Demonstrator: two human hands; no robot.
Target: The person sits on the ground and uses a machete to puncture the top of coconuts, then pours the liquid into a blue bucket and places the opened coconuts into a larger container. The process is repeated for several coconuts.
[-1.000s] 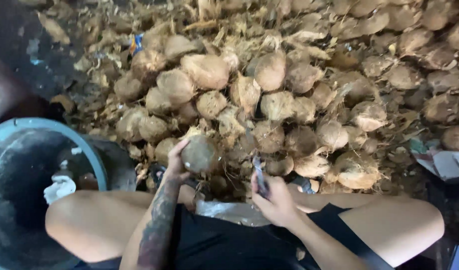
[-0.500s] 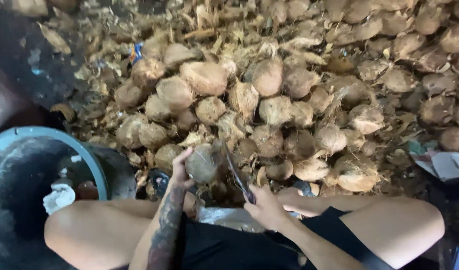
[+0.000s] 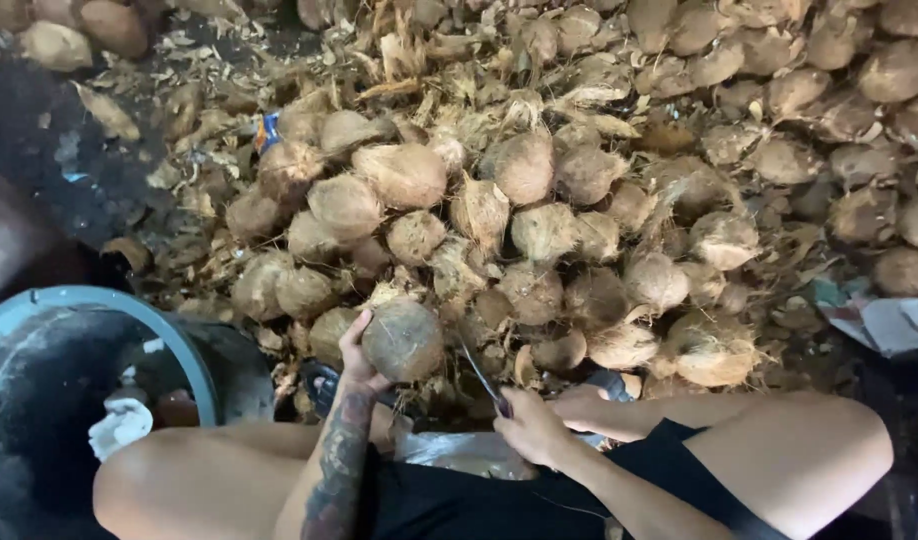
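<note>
coconuts (image 3: pixel 539 230) and husk scraps cover the dark ground ahead of the seated person. left hand (image 3: pixel 356 352) cups one coconut (image 3: pixel 403 340) from its left side, fingers curled round it, thumb below; the nut is roundish, so its long axis is hard to tell, and it sits just in front of the left knee. right hand (image 3: pixel 527 425) is closed in a fist on the handle of a knife (image 3: pixel 479 372), whose thin blade slants up and left, tip near the held coconut's right edge; whether it touches cannot be told. the nut lies between the hands, nearer the left. a blue-rimmed tub (image 3: pixel 129 310) stands at the left, beside the left thigh.
</note>
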